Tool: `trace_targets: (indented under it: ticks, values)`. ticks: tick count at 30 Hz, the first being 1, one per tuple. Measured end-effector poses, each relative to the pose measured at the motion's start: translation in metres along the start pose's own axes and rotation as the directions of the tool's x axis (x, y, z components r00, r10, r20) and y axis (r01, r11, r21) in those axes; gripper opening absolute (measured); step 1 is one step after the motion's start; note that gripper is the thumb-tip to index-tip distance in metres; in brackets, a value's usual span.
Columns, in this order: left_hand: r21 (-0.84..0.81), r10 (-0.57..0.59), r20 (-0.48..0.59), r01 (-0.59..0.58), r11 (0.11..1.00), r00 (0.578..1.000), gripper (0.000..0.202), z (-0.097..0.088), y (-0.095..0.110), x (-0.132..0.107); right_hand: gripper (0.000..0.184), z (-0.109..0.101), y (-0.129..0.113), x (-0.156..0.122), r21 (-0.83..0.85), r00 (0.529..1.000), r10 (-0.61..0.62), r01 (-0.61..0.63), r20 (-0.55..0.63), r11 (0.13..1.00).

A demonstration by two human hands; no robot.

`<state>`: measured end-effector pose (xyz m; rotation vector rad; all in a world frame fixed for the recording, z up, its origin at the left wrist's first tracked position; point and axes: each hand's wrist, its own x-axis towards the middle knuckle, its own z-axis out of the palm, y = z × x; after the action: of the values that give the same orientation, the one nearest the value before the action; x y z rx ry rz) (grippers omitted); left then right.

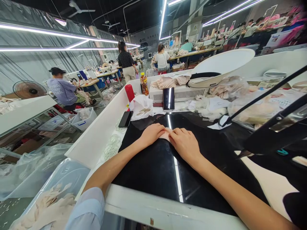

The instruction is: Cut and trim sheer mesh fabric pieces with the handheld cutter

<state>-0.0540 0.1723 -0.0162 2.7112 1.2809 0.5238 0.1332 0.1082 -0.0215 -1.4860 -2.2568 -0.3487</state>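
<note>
A small pale pink piece of fabric (165, 136) lies between my hands on the glossy black work surface (153, 169). My left hand (153, 134) pinches its left end, with the fingertips pressed together. At the other end, the bent fingers of my right hand (184, 142) grip the fabric from above. Both hands partly cover the piece, so its full shape is hidden. Beyond them a dark phone-like device (169, 98) stands upright against a white vented box (182, 94).
To the left are a black phone (125, 119), coils of pale cord (112, 145) and a red cylinder (129, 93). A bottle (144, 83) stands behind. A black machine arm (275, 127) reaches in from the right. Beige fabric pieces (55, 207) fill a clear bin at lower left. Several people work farther off.
</note>
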Motion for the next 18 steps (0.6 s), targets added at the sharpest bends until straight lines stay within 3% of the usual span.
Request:
trace_targets:
  ticks: [5,9,15,18]
  values:
    - [0.023,-0.056,-0.034,0.057,0.998,0.998,0.018,-0.002,0.007,-0.011,0.029,-0.01,-0.003,-0.002,0.032,0.998,-0.03,0.032,-0.049,0.999]
    - [0.041,-0.059,-0.073,0.062,0.997,0.996,0.018,-0.007,0.01,-0.013,0.027,-0.033,-0.005,-0.021,0.072,0.992,-0.087,0.094,-0.096,0.993]
    - [0.088,-0.032,-0.119,0.042,0.995,0.992,0.018,-0.024,0.022,-0.02,0.02,-0.072,0.012,-0.092,0.204,0.968,-0.217,0.24,-0.127,0.949]
    - [0.113,-0.006,-0.128,0.02,0.993,0.992,0.021,-0.032,0.035,-0.026,0.021,-0.079,0.042,-0.139,0.283,0.978,-0.149,0.186,-0.148,0.941]
